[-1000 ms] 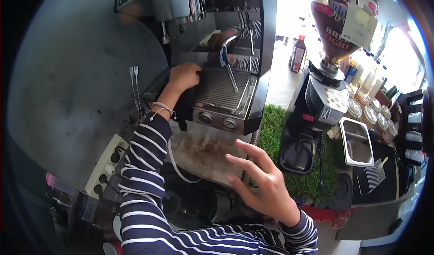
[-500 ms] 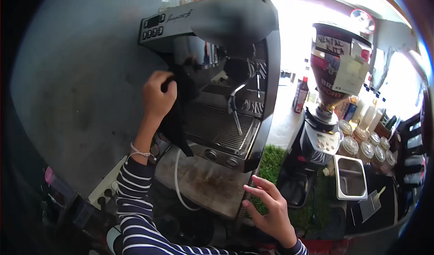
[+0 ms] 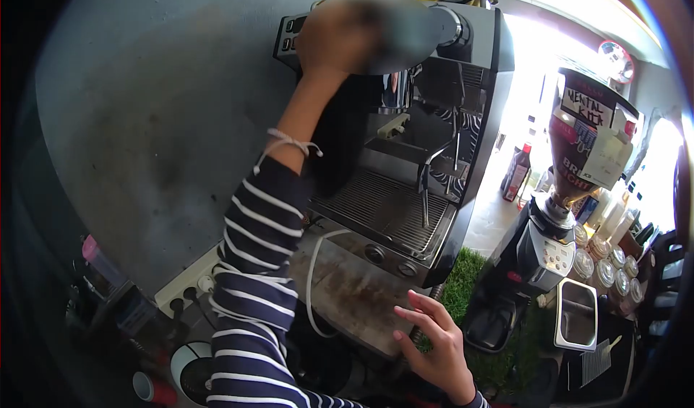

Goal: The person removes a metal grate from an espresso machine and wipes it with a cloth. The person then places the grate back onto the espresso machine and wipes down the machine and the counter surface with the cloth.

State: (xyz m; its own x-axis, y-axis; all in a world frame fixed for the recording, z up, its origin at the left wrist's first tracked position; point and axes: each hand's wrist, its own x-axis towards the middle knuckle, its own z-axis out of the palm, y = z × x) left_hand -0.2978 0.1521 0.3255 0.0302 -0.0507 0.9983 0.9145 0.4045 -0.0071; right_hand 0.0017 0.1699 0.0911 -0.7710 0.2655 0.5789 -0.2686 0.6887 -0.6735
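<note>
My left hand [image 3: 334,43], partly blurred, is raised to the upper front of the espresso machine [image 3: 481,43], close to its buttons. A black cloth [image 3: 340,137] hangs down below this hand, which is closed on it; the grip itself is smeared. Behind the cloth are the machine's drip tray [image 3: 394,213] and steam wand [image 3: 425,191]. My right hand [image 3: 439,346] is open, fingers apart and holding nothing, in front of the machine's lower right corner, near a strip of artificial grass [image 3: 463,285].
A coffee grinder [image 3: 546,242] stands right of the machine. Further right are a metal container [image 3: 577,314], several glass jars [image 3: 603,274] and a brush-like tool [image 3: 596,364]. A white hose [image 3: 312,285] loops below the machine. A red cup [image 3: 154,390] is at lower left.
My left hand has moved up from beside the drip tray area to the machine's upper front, carrying the black cloth. The view has shifted; my right hand stays open in about the same place.
</note>
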